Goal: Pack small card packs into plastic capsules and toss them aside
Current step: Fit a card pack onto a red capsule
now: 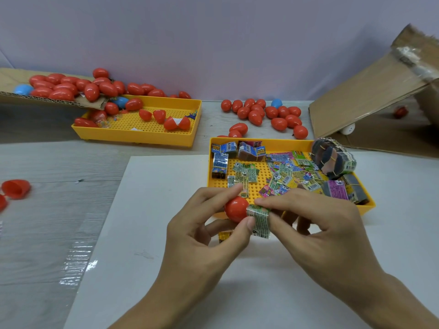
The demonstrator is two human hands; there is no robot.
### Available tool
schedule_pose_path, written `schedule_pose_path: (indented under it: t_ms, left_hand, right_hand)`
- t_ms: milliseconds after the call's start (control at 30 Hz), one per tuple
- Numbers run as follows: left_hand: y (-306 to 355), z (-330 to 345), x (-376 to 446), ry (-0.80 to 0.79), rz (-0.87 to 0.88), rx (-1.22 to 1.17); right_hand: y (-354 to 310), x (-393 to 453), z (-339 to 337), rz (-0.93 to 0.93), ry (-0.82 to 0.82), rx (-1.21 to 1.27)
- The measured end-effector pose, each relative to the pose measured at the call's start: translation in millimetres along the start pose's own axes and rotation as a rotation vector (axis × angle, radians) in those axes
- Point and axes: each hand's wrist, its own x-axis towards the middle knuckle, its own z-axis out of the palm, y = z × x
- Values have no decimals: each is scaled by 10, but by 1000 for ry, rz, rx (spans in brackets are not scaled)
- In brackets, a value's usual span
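Note:
My left hand [202, 224] grips a red plastic capsule half [235, 208] between fingers and thumb, just in front of the near yellow tray [369, 205]. My right hand [313, 219] pinches a small green card pack [260, 219] whose end touches the capsule's opening. Loose card packs [287, 174] and banded bundles [332, 157] fill that tray. A yellow pack [224, 236] lies on the white sheet under my left hand, mostly hidden.
A second yellow tray [133, 136] at back left holds open red capsule halves. Closed red capsules [263, 112] lie heaped behind the near tray and spill from a cardboard flap [47, 97] at left. A tilted cardboard box [370, 98] stands right. An open capsule [15, 188] lies far left.

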Motion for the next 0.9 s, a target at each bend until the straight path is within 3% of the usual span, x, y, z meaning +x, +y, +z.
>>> schedule_pose_path:
  t_ms: [267, 467, 767, 900]
  left_hand:
    - [4, 7, 1, -5, 32, 2]
    - [17, -4, -2, 6, 56, 28]
    - [26, -6, -18, 9, 136, 139]
    - [57, -21, -18, -2, 215, 238]
  right_hand:
    - [-26, -1, -35, -30, 19, -71]
    - [-58, 34, -84, 144, -115, 195]
    - [-65, 32, -111, 91, -71, -39]
    - [-85, 105, -183, 437, -176, 457]
